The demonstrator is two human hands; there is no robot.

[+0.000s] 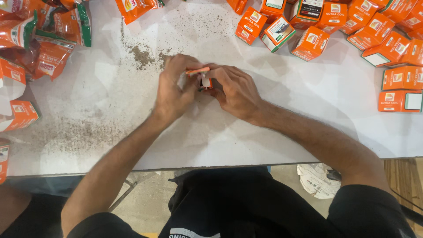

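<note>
Both grips, left hand (174, 90) & right hand (235, 90), clasp 1 small orange box (200, 77).

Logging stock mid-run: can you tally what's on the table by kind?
Box in hands: 1
Loose boxes, upper right: at least 14, some cut off
Pouches, left: at least 6, some overlapping
Total: at least 21

— Worn on the head, looking almost straight down over the bench (132, 128)?
— Yes. Close in, near edge low in frame, facing away from the body. Only one view, nothing shared.
</note>
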